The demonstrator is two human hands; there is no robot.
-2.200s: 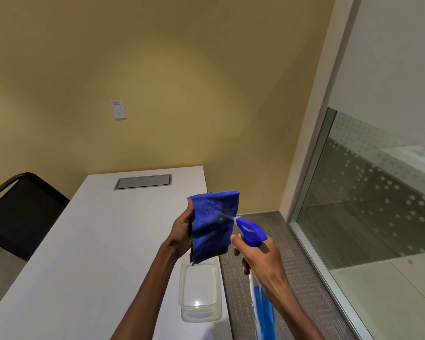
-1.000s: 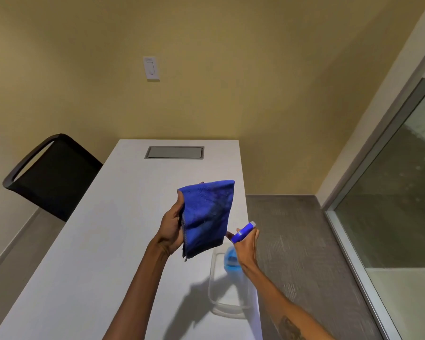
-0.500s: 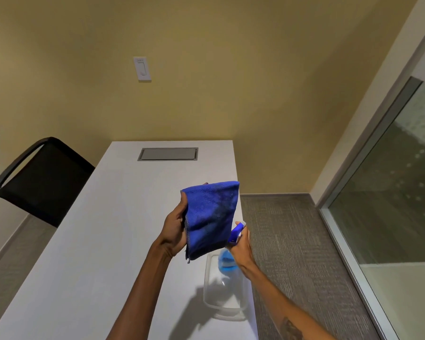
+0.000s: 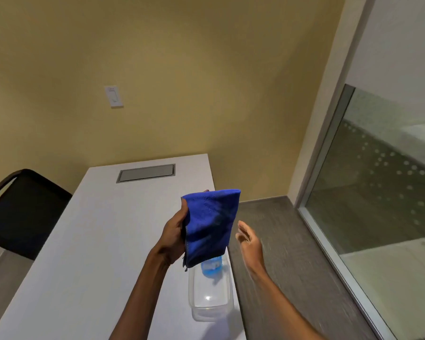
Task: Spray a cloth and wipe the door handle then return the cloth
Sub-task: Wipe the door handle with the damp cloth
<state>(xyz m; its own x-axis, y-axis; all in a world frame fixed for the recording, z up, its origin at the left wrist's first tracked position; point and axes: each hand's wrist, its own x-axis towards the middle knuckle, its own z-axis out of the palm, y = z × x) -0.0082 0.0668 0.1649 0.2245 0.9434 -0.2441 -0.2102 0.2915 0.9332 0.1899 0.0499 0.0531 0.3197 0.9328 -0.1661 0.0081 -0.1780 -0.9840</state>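
My left hand holds a folded blue cloth upright above the white table's right edge. My right hand hovers just right of the cloth, fingers apart and holding nothing. The spray bottle with blue liquid stands in a clear plastic container on the table; the cloth hides its top. No door handle is in view.
A black chair stands left of the table. A grey cable hatch sits at the table's far end, below a wall switch. A glass partition in a metal frame runs along the right, beyond grey carpet.
My right hand set the spray bottle down in the clear container and let go, then lifted away to the right, now open. The left hand keeps holding the cloth.
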